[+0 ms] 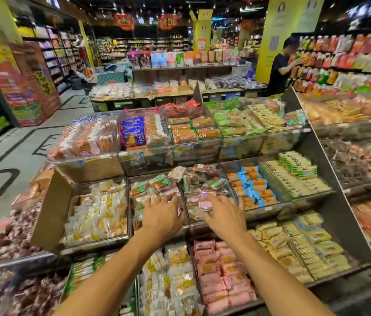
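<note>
Closest, pink packets [216, 272] lie stacked between the two forearms. Just beyond, the left hand [160, 215] rests spread, fingers straight, on the teal-labelled snack packets [157, 185] heaped in a clear bin [130, 215] on the middle tier. The right hand [224, 215] lies open beside it, fingertips touching a pink-labelled packet [205, 202] in the neighbouring heap. Higher up sit blue packs [133, 133]. Far right, a person in black [278, 71] faces a shelf.

Bright overhead store lighting, motion blur, warped wide-angle edges.
</note>
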Tool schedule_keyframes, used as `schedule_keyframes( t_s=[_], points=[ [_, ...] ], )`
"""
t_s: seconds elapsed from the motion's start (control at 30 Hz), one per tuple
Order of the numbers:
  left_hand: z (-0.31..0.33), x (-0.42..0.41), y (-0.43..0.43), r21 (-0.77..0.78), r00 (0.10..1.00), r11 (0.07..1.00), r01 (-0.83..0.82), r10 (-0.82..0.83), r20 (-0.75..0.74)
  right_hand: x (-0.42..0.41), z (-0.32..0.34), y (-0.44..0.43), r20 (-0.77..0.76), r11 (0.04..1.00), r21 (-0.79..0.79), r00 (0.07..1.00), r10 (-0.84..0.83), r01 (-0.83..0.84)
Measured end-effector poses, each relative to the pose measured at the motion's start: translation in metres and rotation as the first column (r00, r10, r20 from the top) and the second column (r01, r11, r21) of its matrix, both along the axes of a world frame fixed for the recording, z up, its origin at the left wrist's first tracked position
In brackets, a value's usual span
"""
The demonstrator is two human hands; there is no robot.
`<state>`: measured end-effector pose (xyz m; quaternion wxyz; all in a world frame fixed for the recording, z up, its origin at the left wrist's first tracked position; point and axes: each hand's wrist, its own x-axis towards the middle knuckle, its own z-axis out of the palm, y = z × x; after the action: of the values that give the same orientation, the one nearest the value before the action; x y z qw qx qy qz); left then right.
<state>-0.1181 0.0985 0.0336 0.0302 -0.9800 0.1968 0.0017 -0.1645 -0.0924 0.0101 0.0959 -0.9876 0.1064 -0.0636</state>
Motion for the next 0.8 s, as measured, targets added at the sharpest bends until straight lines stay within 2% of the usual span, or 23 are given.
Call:
schedule_keyframes(
  t_s=[0.27,0.47,0.67,0.8],
  points=[
    [-0.019,0.064,-0.003,-0.06,1.0,0.998,-0.013,0.012,-0.018,0.069,-0.019,-0.008,-0.039,0.999,-0.046,0.999,-0.004,0.002],
    [-0.038,0.109,-0.004,-0.089,0.998,0.995,-0.037,0.034,-0.045,0.11,-0.041,-0.019,-0.067,1.0,-0.019,0.998,-0.021,0.02],
    [-0.063,0.145,0.005,-0.137,0.971,0.97,-0.201,0.178,-0.162,0.14,-0.065,-0.037,-0.121,0.995,0.086,0.992,-0.042,0.053],
    [-0.074,0.163,0.014,-0.161,0.945,0.938,-0.307,0.28,-0.17,0.159,-0.072,-0.058,-0.164,0.982,0.147,0.982,-0.094,0.119]
  ],
)
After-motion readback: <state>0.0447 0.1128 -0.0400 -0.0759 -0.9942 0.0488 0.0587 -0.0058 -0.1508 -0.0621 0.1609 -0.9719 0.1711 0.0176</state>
